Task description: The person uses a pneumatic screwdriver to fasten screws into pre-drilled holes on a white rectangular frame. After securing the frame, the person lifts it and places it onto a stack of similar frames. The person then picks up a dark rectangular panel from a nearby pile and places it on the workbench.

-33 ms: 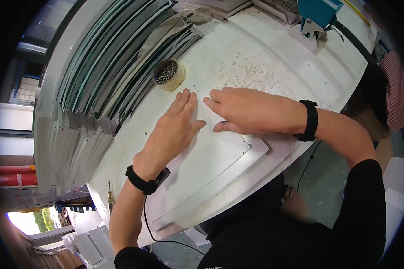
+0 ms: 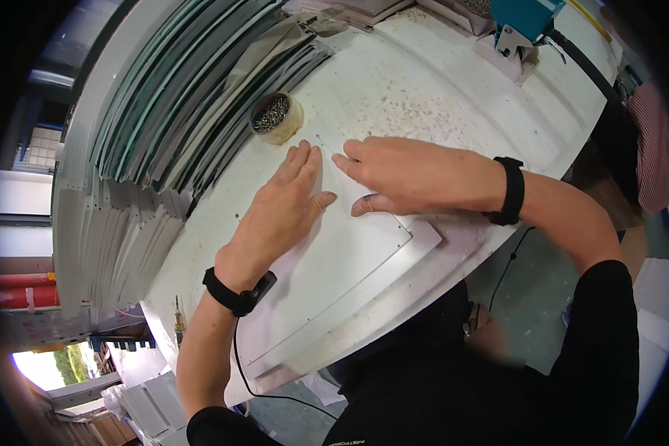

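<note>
A flat white panel [image 2: 342, 253] with small holes along its edges lies on the table, over another white piece [image 2: 427, 235] that sticks out at its near right corner. My left hand [image 2: 275, 204] rests flat on the panel's left part, fingers stretched forward and thumb out to the side. My right hand [image 2: 409, 177] lies across the panel's far right edge, its index finger and thumb apart. Neither hand grips anything visible. Just beyond my left fingertips stands a round tub [image 2: 279, 119] of small metal fasteners, probably screws or rivets.
A long stack of grey, white and green-edged panels [image 2: 193, 89] fills the far left. White pieces [image 2: 123, 238] stand below it. A teal tool [image 2: 524, 26] sits at the far right, beside a box of small parts [image 2: 464, 11]. Debris [image 2: 424, 111] dots the white tabletop.
The whole scene sits slightly higher and further left in the picture. Both hands keep nearly the same place on the panel.
</note>
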{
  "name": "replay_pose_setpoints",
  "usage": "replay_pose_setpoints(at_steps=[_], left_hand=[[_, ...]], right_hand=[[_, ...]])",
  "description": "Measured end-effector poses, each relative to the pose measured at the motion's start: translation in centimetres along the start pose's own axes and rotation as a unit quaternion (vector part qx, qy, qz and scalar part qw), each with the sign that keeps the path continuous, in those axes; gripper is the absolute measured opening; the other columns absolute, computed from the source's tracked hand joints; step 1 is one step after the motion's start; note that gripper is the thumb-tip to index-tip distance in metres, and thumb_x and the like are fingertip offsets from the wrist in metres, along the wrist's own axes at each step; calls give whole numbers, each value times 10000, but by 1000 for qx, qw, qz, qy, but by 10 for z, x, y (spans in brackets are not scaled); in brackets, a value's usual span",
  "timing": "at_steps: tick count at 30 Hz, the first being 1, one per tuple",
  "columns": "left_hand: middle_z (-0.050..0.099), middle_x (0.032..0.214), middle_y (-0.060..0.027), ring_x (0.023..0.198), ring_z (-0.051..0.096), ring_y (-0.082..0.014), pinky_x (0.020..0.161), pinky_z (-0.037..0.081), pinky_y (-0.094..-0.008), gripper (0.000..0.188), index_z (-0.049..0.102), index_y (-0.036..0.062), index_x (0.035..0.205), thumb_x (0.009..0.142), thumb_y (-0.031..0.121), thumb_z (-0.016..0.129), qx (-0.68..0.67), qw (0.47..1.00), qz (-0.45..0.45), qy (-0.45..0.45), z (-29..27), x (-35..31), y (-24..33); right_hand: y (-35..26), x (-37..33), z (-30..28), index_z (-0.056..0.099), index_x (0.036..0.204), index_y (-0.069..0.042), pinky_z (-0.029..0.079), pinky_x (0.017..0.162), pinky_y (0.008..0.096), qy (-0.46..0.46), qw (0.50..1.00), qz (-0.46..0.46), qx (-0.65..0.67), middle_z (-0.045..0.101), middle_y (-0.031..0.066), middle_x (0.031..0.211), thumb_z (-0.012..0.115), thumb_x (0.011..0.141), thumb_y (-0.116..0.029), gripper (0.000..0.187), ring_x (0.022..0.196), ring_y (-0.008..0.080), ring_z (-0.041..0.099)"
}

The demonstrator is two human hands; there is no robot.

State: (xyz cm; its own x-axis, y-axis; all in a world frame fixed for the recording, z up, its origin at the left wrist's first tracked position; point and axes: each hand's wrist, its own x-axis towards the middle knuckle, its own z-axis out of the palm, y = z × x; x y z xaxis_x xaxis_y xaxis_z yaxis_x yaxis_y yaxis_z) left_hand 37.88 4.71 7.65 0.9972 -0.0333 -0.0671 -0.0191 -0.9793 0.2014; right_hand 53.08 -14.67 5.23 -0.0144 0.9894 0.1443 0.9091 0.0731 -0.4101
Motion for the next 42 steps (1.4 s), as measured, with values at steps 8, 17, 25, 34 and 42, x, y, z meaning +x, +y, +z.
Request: replay_pose_setpoints(at_steps=[8,17,25,34,42], left_hand=[[390,1577,-291,1464,392,-411,1194,373,-442,669,391,-65,1513,1013,323,609,25,999,8,-31,0,0,-3],[325,1596,-328,1488,337,-445,1229,316,-445,748,333,-59,1543,1019,405,598,26,999,28,-1,11,-69,-15],[279,1653,-249,1543,252,-405,1272,224,-480,921,367,62,1581,914,653,598,-4,992,-124,-22,18,-242,-4],[347,1639,-201,1525,311,-378,1263,241,-494,834,437,113,1559,889,538,694,-56,984,-157,64,36,-272,-4],[511,1489,-206,1415,457,-386,1150,422,-475,738,557,43,1400,790,342,846,-154,965,-168,130,28,-283,2]], right_hand=[[-2,-24,-8,404,1473,120,519,942,434,-83,996,21,13,519,236,1208,865,745,-471,1045,1150,374,566],[-36,-14,-19,396,1498,64,513,890,417,-136,982,95,-89,518,188,1208,883,682,-441,1076,1077,363,586],[-55,-4,-21,451,1493,26,539,867,410,-133,966,86,-206,572,155,1194,862,662,-518,1075,1112,330,603],[-103,45,11,358,1559,-15,551,825,425,-198,967,49,-154,586,175,1147,862,597,-531,1203,980,353,651],[-159,100,36,324,1549,38,563,796,416,-267,948,6,-173,591,169,1153,865,654,-480,1167,997,347,665]])
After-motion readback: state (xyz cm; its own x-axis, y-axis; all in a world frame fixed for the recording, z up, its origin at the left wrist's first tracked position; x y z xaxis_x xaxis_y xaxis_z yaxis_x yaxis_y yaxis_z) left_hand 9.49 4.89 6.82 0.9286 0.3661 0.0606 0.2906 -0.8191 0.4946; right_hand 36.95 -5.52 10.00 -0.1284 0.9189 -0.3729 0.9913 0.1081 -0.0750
